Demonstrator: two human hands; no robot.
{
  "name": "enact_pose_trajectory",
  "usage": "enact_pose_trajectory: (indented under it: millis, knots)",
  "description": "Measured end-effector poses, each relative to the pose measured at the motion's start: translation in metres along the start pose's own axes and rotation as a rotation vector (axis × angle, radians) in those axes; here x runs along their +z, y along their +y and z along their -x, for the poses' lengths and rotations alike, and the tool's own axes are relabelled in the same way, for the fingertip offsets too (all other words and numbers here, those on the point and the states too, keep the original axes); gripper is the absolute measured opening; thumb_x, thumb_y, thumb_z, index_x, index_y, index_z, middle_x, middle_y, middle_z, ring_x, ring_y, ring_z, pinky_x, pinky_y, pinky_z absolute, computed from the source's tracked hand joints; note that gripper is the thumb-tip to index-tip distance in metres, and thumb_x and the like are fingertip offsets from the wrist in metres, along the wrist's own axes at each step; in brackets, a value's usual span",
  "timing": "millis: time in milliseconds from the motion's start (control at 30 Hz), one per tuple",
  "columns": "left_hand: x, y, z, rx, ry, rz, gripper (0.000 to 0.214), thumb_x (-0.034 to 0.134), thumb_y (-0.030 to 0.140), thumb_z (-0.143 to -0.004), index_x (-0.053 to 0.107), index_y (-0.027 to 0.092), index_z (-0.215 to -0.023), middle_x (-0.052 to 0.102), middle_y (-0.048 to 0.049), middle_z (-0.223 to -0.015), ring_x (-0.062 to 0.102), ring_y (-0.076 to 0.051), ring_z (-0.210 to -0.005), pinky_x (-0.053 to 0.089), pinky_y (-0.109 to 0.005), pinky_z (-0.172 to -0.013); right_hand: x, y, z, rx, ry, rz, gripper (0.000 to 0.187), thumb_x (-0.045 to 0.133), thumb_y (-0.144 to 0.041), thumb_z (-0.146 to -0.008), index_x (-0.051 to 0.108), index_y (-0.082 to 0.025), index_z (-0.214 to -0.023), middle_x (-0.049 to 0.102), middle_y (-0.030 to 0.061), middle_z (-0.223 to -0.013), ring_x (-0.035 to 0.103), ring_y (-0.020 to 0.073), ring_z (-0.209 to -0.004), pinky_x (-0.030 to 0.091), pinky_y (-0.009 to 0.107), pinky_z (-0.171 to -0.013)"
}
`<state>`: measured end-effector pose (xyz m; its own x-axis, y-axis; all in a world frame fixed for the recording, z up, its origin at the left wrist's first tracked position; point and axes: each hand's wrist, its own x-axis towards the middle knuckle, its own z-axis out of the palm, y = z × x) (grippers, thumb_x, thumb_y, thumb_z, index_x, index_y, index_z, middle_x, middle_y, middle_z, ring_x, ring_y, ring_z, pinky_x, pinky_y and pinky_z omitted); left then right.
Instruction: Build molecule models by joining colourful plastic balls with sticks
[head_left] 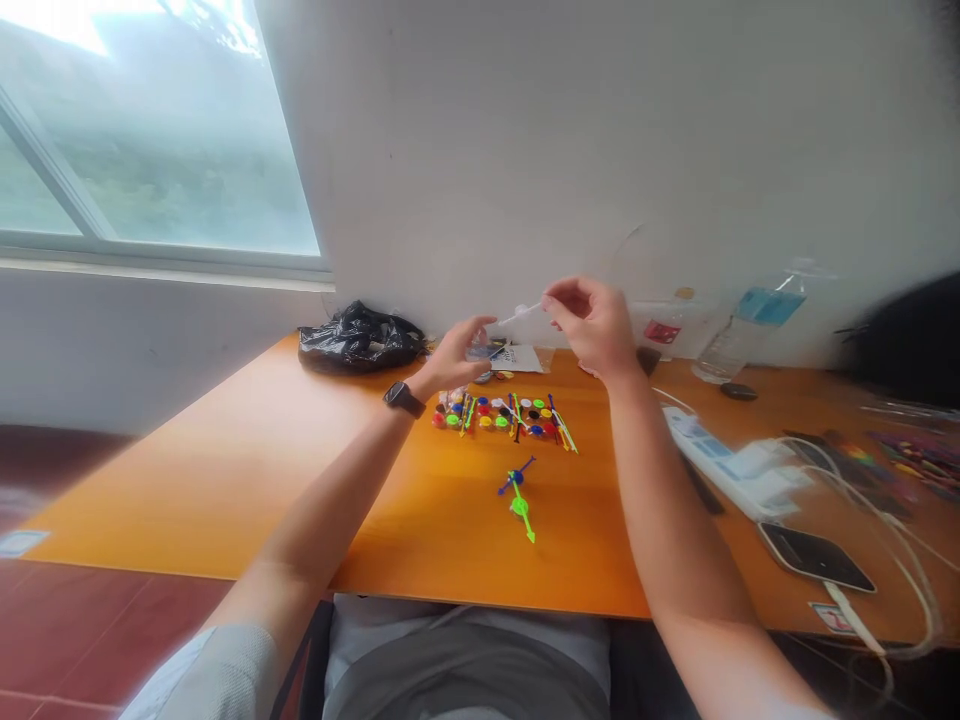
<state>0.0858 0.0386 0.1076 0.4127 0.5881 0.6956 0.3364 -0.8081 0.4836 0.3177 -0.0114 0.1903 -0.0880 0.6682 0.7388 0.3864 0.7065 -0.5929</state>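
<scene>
View: head camera, looking forward and down; single view.
White piece: a thin white arrow-like strip (532, 307) with a pale round part along it, held up at the centre of the frame, clear of the tabletop (225, 480).
Right hand (596, 325): right of centre; thumb and fingertips pinch the right end of the strip, other fingers curled.
Left hand (454, 358): left of centre; thumb and index spread apart, index tip just beside the strip's left end. Contact there: cannot tell.
Left wrist: dark watch (403, 399).
Arrow pieces, centre: blue arrow (517, 478) and green arrow (520, 508), each with a round hub, lying end to end, green one nearer the bottom edge.
Sets, just above these: coloured discs (491, 412) in three clusters, thin coloured arrows (516, 418) alongside each.
Behind the hands: white paper (517, 359), partly hidden.
Left of centre, far edge: crumpled black bag (360, 338).
Right side: clear bottle (724, 345) with blue label, tilted in view; white power strip (709, 455); phone (816, 556) with a white cable (851, 610) plugged in.
Upper left: window (180, 140).
</scene>
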Motion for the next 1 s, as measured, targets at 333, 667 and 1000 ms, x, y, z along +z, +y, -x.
enact_pose_trajectory:
  millis: [333,667,1000]
  knots:
    - [0.000,0.007,-0.001,0.001,0.015,0.030,0.062,0.063,0.022,-0.071,0.059,0.018,-0.133,0.068,-0.0058,-0.105,0.058,-0.022,-0.091,0.047,-0.036,-0.086,0.032,-0.007,0.013,0.019,-0.309,0.125,0.028,0.066,-0.047,-0.092,0.069,-0.019,-0.096,0.071,0.0046,-0.091,0.058,0.0157,-0.071,0.047,0.030,-0.068]
    - [-0.010,-0.002,0.000,-0.085,0.056,0.027,0.067,0.061,0.020,-0.069,0.060,0.017,-0.136,0.064,-0.0041,-0.103,0.048,-0.017,-0.081,0.044,-0.032,-0.080,0.041,0.008,0.021,0.312,-1.576,0.281,0.058,0.093,-0.055,-0.060,0.077,-0.017,-0.102,0.076,0.0051,-0.100,0.067,0.0191,-0.085,0.045,0.026,-0.069]
    - [-0.013,0.002,-0.001,-0.081,0.033,0.020,0.067,0.062,0.022,-0.069,0.062,0.018,-0.135,0.066,-0.0039,-0.103,0.048,-0.018,-0.081,0.045,-0.032,-0.081,0.104,0.056,0.058,0.660,-1.945,0.321,0.075,0.104,-0.043,-0.026,0.073,-0.016,-0.089,0.075,0.0005,-0.083,0.070,0.0205,-0.077,0.055,0.030,-0.073]
